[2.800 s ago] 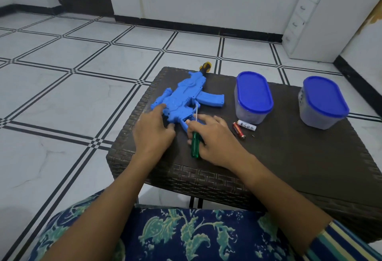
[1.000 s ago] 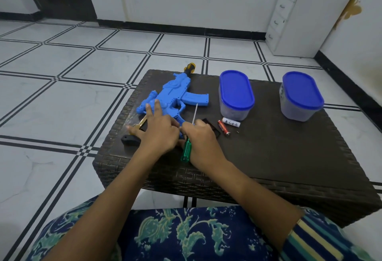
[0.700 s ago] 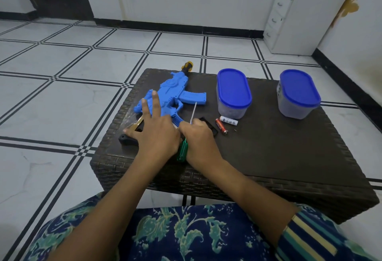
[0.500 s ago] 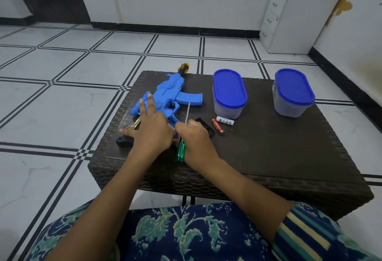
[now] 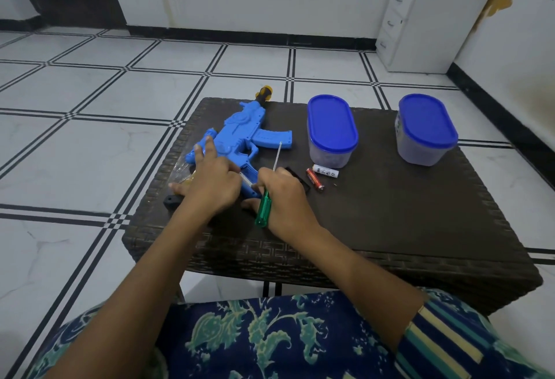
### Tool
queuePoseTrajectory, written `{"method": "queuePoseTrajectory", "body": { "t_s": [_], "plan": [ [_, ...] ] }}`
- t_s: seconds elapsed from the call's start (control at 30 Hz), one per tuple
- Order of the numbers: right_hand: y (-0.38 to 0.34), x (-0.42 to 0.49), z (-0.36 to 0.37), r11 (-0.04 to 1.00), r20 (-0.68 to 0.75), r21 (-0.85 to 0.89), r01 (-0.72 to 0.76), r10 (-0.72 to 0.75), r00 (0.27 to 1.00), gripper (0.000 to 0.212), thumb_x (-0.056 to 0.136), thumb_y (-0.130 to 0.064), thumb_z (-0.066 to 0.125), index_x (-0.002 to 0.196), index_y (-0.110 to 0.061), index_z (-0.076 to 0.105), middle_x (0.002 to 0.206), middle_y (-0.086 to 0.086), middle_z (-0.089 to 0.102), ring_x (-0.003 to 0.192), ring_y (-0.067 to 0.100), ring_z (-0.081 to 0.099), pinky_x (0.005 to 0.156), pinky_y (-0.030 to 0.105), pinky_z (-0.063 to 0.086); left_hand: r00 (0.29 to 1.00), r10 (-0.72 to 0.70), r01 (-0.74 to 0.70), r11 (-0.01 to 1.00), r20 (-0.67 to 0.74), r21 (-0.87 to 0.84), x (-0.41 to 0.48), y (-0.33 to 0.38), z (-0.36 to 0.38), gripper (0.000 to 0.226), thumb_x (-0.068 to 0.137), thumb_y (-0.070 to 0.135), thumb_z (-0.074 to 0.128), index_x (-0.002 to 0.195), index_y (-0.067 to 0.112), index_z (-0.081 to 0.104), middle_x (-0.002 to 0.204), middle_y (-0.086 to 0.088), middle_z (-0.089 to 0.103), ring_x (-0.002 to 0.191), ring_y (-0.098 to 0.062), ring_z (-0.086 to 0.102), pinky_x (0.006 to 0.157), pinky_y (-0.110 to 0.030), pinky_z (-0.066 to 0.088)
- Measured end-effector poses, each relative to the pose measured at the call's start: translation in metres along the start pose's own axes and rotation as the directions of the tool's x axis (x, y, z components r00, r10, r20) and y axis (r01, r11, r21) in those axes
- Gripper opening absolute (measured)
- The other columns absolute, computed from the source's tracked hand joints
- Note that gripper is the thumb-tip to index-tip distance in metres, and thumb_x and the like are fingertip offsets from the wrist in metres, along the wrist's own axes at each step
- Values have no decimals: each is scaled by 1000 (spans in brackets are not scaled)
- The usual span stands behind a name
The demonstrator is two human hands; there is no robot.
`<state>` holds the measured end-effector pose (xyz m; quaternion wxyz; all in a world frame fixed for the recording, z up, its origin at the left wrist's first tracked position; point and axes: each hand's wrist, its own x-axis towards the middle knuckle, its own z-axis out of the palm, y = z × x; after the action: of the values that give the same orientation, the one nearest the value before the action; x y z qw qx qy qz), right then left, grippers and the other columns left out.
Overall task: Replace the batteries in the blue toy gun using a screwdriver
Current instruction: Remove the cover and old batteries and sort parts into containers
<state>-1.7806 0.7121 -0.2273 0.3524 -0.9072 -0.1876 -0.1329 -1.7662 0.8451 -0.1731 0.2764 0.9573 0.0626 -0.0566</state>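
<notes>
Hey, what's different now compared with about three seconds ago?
The left hand let go of the blue toy gun and now lies on it with fingers straight. A black cover now lies by the right hand, which still grips the green screwdriver. The two batteries and both containers stayed put.

Print on white battery [image 5: 326, 172] illegible
</notes>
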Motion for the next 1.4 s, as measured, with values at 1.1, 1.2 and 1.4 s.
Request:
{"method": "queuePoseTrajectory", "body": {
  "t_s": [1.1,1.2,1.4],
  "plan": [
    [-20,10,-1,987,-12,13,-160,161,987,31,82,-33,75,91,-14,53,87,1,43,81,23,53,72,40,51,990,13,-98,778,-139,-620,3,-30,0,35,81,4,50,106,20,70,149,4,38,135,-10,35,110,-37,33],
    [-22,11,-3,988,-3,27,-154,154,988,29,86,-34,71,92,-14,51,84,0,43,84,24,53,74,41,50,984,32,-119,853,-176,-509,1,-30,3,36,83,8,52,112,20,69,151,4,35,137,-11,31,114,-39,25],
    [-30,18,1,982,20,-72,-172,174,985,20,86,-26,67,92,-21,48,82,-4,49,98,21,45,81,39,32,985,68,-136,874,-159,-467,-4,-27,3,36,84,7,50,110,19,71,150,2,37,138,-10,31,113,-33,24]
  ]
}}
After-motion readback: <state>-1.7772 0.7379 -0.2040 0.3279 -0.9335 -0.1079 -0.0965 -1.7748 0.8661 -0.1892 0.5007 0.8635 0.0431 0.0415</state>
